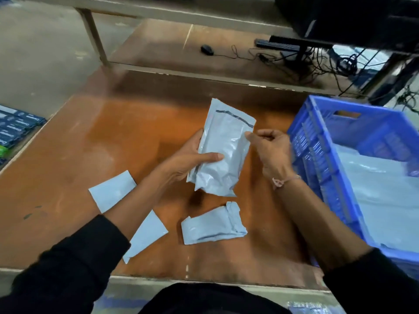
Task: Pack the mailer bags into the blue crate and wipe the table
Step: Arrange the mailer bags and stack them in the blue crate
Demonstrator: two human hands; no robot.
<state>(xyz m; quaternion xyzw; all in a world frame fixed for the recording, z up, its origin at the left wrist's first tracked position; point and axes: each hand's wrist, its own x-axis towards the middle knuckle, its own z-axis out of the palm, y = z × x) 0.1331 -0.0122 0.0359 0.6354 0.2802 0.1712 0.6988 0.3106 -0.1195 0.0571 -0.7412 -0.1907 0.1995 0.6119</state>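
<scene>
Left hand [192, 159] grips the filled mailer bag [223, 146] from its left edge, thumb across the front, fingers [199, 135] wrapped behind. Right hand [269, 148] pinches the bag's right edge near the top, just below the dark seal strip. Bag is held up off the counter [90, 137], roughly centre, tilted with the top toward 1 o'clock.

Blue crate [322, 141] sits at 3 o'clock from the bag, just beside the right wrist. It looks to have grey bags already in the bottom, but blur makes the count unclear.

On the counter: a second, crumpled mailer bag [213, 225] at 6 o'clock from the held one, and two flat grey pieces at 7–8 o'clock, upper [112, 191] and lower [145, 234]. Can't tell if those are empty mailers or peeled liner strips.

My read: step in hand is finishing the seal on this bag, then dropping it in the crate.

To do it well:
- Press the flap flat along the full seal line, no wrinkles.
- Keep the left hand's grip low so the contents don't shift toward the flap.
- Move it toward 3 o'clock, clear the crate rim, lay it flat on the bags inside.
- Then take the crumpled one.
- Wipe only after the flat pieces are off the counter.

Risk: slippery film, a one-edge pinch could let go over the rim.
</scene>
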